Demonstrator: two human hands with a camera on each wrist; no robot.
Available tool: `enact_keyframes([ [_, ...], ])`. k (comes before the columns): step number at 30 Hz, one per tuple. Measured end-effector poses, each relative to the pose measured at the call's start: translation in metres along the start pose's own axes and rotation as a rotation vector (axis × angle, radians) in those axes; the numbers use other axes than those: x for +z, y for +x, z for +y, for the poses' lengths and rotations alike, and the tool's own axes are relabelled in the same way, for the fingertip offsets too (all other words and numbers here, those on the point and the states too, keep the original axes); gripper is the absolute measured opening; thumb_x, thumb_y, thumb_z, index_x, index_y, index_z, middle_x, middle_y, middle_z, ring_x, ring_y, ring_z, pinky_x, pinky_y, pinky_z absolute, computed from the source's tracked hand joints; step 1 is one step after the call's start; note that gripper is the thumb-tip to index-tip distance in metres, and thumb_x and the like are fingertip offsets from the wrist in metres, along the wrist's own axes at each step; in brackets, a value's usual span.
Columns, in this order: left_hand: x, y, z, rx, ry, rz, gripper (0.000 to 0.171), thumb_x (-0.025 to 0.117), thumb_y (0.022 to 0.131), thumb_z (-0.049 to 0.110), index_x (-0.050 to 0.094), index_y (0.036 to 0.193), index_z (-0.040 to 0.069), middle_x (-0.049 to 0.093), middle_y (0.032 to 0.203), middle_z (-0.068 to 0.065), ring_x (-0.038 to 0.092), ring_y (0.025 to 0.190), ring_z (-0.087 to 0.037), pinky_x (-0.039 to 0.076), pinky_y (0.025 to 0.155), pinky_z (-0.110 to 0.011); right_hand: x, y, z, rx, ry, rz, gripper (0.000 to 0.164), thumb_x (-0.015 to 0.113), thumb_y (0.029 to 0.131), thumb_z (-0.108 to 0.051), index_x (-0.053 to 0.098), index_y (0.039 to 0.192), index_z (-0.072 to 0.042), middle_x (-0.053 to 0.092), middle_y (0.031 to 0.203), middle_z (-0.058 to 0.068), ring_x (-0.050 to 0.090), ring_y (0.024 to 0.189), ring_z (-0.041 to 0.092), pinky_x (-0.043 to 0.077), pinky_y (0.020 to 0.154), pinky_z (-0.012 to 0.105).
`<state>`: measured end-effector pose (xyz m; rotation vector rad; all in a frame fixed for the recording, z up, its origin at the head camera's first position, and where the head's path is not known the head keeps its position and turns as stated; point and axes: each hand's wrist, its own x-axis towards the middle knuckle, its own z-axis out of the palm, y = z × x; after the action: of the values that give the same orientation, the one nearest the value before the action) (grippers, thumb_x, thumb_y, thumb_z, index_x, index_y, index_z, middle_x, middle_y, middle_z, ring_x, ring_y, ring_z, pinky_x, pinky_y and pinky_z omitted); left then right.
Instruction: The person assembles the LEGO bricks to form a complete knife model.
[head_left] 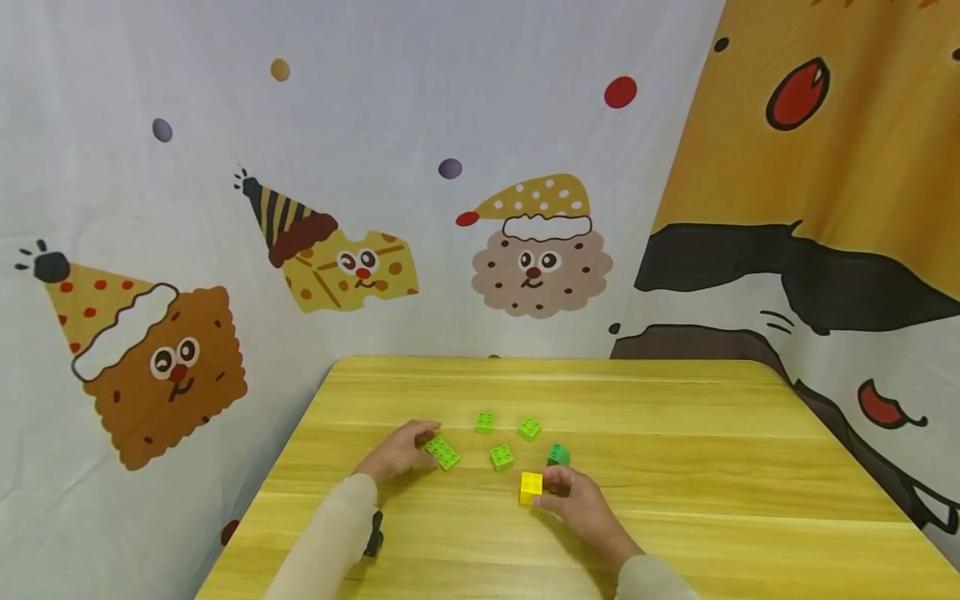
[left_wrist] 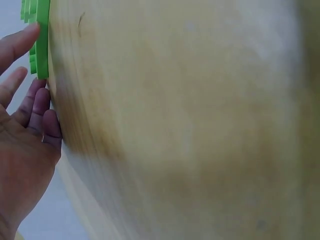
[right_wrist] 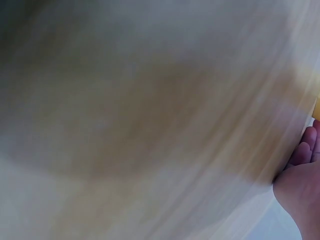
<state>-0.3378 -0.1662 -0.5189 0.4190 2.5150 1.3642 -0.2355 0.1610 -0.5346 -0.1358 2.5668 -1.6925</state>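
Observation:
Beside a long light green building brick (head_left: 442, 452) lies my left hand (head_left: 405, 450), its fingers spread loosely at the brick's left end. In the left wrist view one fingertip overlaps the side of that green brick (left_wrist: 43, 45), and the other fingers rest low by the table. My right hand (head_left: 583, 502) pinches a yellow brick (head_left: 531, 488) between thumb and fingers at its right side. Just beyond those fingers sits a dark green rounded brick (head_left: 558, 454), partly covered by them. Only a corner of the yellow brick (right_wrist: 317, 109) shows in the right wrist view.
Three small light green bricks stand between and beyond the hands: one at the back (head_left: 485, 422), another to its right (head_left: 529, 429), a nearer one (head_left: 502, 457). The wooden table (head_left: 720, 433) reaches a printed curtain (head_left: 420, 108). A black device (head_left: 375, 535) shows at the left sleeve.

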Motion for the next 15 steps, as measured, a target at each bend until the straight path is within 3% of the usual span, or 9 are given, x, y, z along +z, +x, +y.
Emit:
enact_keyframes([
  [9, 0.0019, 0.0, -0.0008, 0.047, 0.094, -0.01, 0.06, 0.079, 0.082, 0.001, 0.057, 0.137, 0.0, 0.052, 0.12, -0.011, 0.052, 0.112, -0.029, 0.044, 0.098, -0.048, 0.0007, 0.0006, 0.0011, -0.014, 0.008, 0.006, 0.036, 0.083, 0.08, -0.016, 0.066, 0.109, -0.003, 0.067, 0.101, 0.003, 0.06, 0.093, 0.019, 0.051, 0.085, 0.039],
  [15, 0.0022, 0.0, 0.0011, 0.06, 0.143, -0.008, 0.056, 0.08, 0.082, 0.004, 0.06, 0.134, 0.001, 0.051, 0.118, -0.01, 0.052, 0.112, -0.03, 0.044, 0.098, -0.05, 0.0004, 0.0014, 0.002, -0.015, 0.01, 0.009, 0.036, 0.084, 0.08, -0.017, 0.066, 0.108, -0.003, 0.067, 0.101, 0.002, 0.06, 0.094, 0.019, 0.051, 0.086, 0.039],
])
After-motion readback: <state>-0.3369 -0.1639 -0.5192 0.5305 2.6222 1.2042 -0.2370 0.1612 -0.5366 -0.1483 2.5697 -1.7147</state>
